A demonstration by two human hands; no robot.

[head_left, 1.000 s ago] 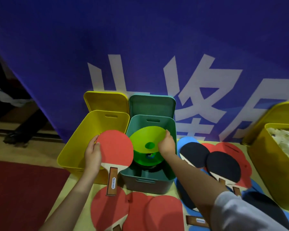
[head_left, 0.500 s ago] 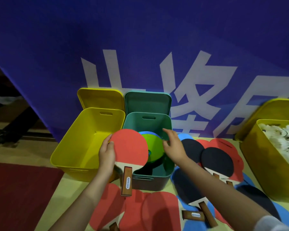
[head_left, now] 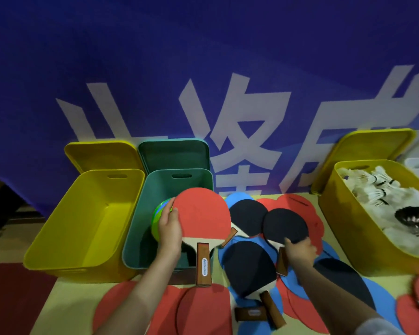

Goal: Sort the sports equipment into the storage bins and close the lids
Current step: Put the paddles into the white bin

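Sorting paddles is the step in hand; landmark is the green bin [head_left: 155, 213]. Nearest, on the surface in front of the green bin, lie loose red paddles [head_left: 203, 310], and to its right more black paddles [head_left: 249, 269] overlap on red and blue ones. Left hand [head_left: 169, 230] grips the rim of a red paddle [head_left: 203, 216], held over the bin's front right corner, handle pointing toward the person. Right hand [head_left: 300, 250] is curled round the neck of a black paddle [head_left: 286, 226] lying just right of the bin; it looks like a grasp, lift not yet done. Inside the green bin sit stacked green discs [head_left: 159, 213], so paddles probably belong elsewhere. Left of it, touching, stands the empty yellow bin [head_left: 87, 221], likely the paddle target. To do it well: swing the red paddle left over the shared wall, lay it flat, handles aligned so the stack stays low for the lid. Lift the black one by the handle without dragging neighbours. Far right of the green bin, another yellow bin [head_left: 344, 226] holds shuttlecocks [head_left: 373, 189]. Behind the green bin its green lid [head_left: 174, 153] leans on the banner, the yellow lid [head_left: 102, 153] beside it.
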